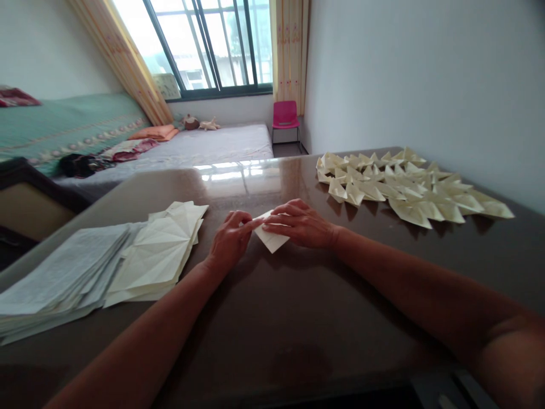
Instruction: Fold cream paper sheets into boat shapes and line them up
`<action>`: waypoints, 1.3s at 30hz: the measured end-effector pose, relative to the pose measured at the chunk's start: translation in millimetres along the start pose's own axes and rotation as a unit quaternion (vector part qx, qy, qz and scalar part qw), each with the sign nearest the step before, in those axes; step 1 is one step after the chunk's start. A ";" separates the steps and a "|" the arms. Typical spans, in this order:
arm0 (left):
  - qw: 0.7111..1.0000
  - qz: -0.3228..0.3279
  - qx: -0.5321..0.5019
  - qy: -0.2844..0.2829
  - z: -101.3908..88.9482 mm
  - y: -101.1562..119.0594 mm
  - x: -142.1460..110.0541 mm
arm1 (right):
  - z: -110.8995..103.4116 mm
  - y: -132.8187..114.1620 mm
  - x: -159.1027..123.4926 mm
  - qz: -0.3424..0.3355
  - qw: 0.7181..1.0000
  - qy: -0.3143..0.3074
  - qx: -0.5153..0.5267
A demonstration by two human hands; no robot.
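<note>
A small cream sheet of paper (273,241), folded to a diamond-like shape, lies on the table between my hands with one corner pointing toward me. My left hand (231,236) pinches its left edge, thumb and forefinger pressed together there. Across its upper right part rests my right hand (302,223), fingers laid over the paper and pressing it down, thumb hidden. Left of my left hand is a stack of creased cream sheets (157,250), the top one marked with fold lines running out from its middle.
Printed papers (63,270) are piled at the left on the glossy brown table (272,329). Several folded paper pieces (395,182) stand in rows at the back right, near the wall. Beyond the table are a bed (230,142) and a pink chair (285,115).
</note>
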State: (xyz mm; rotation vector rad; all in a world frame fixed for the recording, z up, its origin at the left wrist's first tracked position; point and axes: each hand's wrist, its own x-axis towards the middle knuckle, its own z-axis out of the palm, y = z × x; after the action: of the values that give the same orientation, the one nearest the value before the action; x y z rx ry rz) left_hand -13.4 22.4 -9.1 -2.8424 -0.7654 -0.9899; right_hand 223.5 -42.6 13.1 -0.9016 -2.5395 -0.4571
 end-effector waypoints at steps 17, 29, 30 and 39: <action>0.976 0.079 0.028 -0.199 -17.3 20.5 -1.1 | -15.3 24.8 -10.4 0.059 0.976 -0.163 0.136; 0.973 0.084 0.043 -0.210 -21.0 27.8 0.1 | 2.3 23.5 -8.9 0.236 0.898 -0.151 0.338; 0.973 0.084 0.043 -0.209 -21.1 28.4 0.1 | 5.1 22.4 -8.8 0.258 0.901 -0.148 0.317; 0.974 0.080 0.030 -0.208 -22.2 31.2 0.4 | 13.9 9.3 -2.3 0.355 0.913 -0.144 0.140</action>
State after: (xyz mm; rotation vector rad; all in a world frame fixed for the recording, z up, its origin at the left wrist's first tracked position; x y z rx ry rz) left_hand -11.4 -9.0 12.7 -3.0319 -0.5605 -0.3453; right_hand 227.5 -31.0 1.6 -1.7540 -2.1970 0.2744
